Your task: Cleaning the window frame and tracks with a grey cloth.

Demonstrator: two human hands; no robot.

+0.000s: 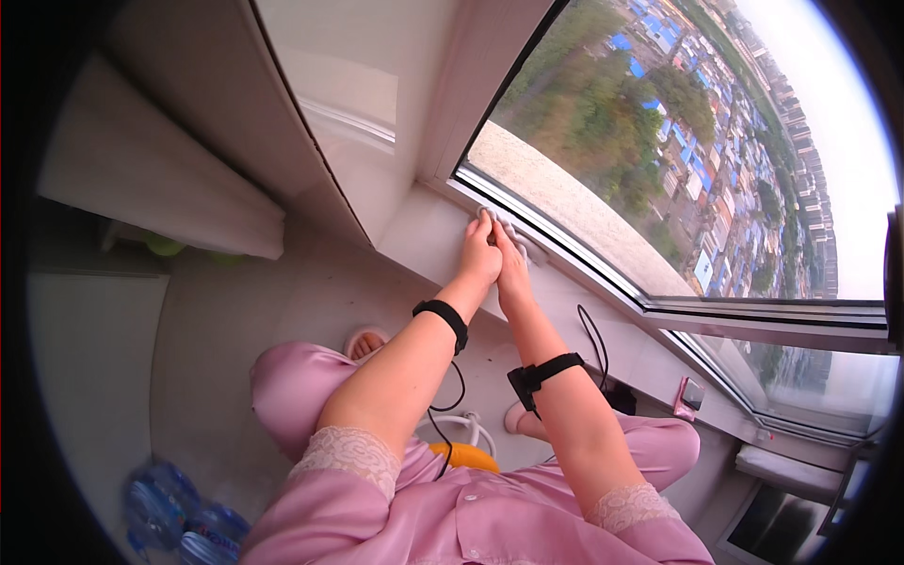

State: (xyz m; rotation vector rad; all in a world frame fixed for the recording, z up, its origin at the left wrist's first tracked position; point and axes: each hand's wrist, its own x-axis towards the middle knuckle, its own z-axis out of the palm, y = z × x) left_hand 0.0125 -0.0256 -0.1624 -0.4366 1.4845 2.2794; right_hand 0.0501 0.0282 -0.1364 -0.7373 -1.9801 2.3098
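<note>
A crumpled grey-white cloth (pixel 510 227) lies on the white windowsill (pixel 424 229), close to the window's bottom frame. My left hand (pixel 482 256) presses its fingers onto the cloth's left end. Beside it, touching at the thumb side, my right hand (pixel 513 272) has its fingers on the same cloth. Both hands partly hide the cloth, and how tightly each one grips is hard to see. Just beyond the fingers runs the metal track of the window (pixel 551 222).
A pink-cased phone (pixel 688 398) rests on the sill at right, and a black cable (pixel 597 332) loops over the sill's edge. Below me is an orange stool seat (pixel 466 458). Large blue plastic bottles (pixel 161 498) stand at lower left. A pale wall panel (pixel 339 106) bounds the sill's left end.
</note>
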